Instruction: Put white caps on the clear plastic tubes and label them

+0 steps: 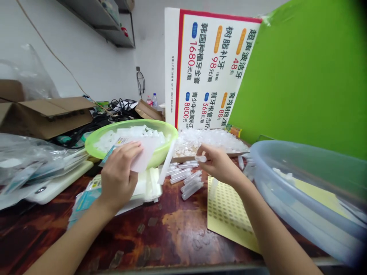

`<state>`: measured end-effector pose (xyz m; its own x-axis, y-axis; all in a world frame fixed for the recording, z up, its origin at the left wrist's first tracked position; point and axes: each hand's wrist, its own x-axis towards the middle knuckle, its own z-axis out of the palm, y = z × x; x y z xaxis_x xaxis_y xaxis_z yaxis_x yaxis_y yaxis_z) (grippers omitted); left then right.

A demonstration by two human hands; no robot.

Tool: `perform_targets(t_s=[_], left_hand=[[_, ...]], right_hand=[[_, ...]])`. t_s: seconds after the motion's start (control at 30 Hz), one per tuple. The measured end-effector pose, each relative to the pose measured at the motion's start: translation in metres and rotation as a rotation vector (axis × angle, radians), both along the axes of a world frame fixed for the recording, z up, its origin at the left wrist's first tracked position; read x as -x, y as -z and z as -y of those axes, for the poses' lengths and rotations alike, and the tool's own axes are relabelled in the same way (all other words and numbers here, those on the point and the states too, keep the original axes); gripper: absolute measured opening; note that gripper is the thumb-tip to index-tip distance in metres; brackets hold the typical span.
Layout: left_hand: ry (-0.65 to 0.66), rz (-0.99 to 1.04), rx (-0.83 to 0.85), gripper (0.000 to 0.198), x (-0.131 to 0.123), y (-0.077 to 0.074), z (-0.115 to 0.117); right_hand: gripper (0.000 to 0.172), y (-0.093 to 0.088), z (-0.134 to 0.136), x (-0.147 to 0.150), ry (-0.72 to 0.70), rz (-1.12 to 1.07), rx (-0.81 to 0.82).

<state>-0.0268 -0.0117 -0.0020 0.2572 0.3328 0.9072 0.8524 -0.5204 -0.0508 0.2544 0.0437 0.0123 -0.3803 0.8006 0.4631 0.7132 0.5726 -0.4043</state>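
My left hand [119, 173] is closed around a pale translucent packet [145, 154] with a printed, partly blue label behind the fingers. Just right of it a narrow clear strip [167, 162] slants; whether it joins the packet I cannot tell. My right hand [216, 162] pinches a small clear plastic piece [200, 158] between thumb and fingertips. Several clear plastic tubes [187, 181] lie on the table between the hands. Below my left hand rests a pile of flat packets [88, 196] with blue printing. A yellow sheet of small printed stickers [229, 214] lies under my right forearm.
A green basin [130, 126] holds clear plastic parts. Behind the tubes, a shallow box [209, 141] is full of small clear pieces. At right stands a large bluish translucent basin [301, 179]. Plastic bags [37, 164] and a cardboard box [54, 114] crowd the left; a printed board [206, 68] stands behind.
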Motion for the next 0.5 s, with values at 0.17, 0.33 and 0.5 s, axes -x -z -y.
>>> perform_targets(t_s=[0.17, 0.33, 0.5], left_hand=[[-0.023, -0.038, 0.033, 0.048, 0.000, -0.001, 0.001], [-0.044, -0.054, 0.036, 0.044, 0.001, -0.001, 0.001], [-0.054, -0.057, 0.052, 0.045, 0.001, -0.002, 0.000]], right_hand=[[0.023, 0.003, -0.008, -0.020, 0.422, 0.349, 0.011], [0.023, 0.018, -0.022, -0.031, 0.421, 0.512, 0.160], [0.039, 0.036, -0.037, -0.028, 0.296, 0.540, 0.239]])
